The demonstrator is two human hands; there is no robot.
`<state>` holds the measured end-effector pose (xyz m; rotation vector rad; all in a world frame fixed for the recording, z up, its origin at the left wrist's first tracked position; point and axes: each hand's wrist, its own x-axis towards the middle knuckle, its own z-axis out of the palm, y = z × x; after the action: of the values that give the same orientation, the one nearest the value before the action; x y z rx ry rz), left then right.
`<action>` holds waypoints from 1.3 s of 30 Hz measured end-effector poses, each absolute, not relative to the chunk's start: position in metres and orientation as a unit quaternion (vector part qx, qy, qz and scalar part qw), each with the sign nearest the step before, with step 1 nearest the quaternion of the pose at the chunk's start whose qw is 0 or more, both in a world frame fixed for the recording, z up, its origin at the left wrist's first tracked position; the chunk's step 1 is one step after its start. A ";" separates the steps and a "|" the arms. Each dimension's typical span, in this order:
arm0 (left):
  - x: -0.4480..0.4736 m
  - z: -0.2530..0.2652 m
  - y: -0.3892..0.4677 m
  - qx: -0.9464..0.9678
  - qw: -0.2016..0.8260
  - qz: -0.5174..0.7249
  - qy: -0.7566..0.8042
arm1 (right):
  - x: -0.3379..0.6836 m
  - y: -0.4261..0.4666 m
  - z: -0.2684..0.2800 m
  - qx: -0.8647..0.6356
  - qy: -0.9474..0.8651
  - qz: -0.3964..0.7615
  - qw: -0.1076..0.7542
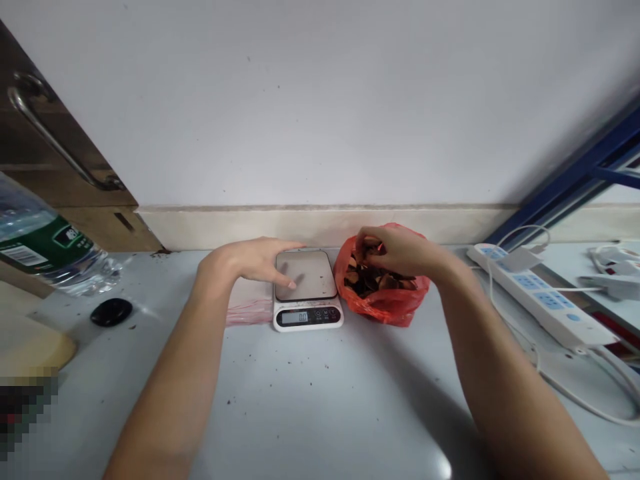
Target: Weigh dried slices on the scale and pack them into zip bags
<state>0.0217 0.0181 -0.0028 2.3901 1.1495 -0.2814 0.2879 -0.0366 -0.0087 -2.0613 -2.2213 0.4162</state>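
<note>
Small dark crumbs lie on the near part of the grey table. Past them sits a white scale, and its little screen says 0.0. Thin pink plastic bags lie flat just left of it. Right beside the scale, on the other side, is a red bag full of dark brown bits. The left hand is spread wide with nothing in it, its thumb over the scale's plate. The right hand dips curled fingers into the red bag; I can't tell if they pinch a bit. Behind everything is a pale wall.
</note>
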 end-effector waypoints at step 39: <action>-0.010 0.006 0.022 0.821 0.226 -0.111 0.512 | 0.258 -0.045 0.006 -0.631 -0.770 0.068 0.063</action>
<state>-0.0100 0.0216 0.0062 2.2646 1.4104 -0.3061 0.2576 -0.0453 0.0059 -1.9053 -2.3271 0.2051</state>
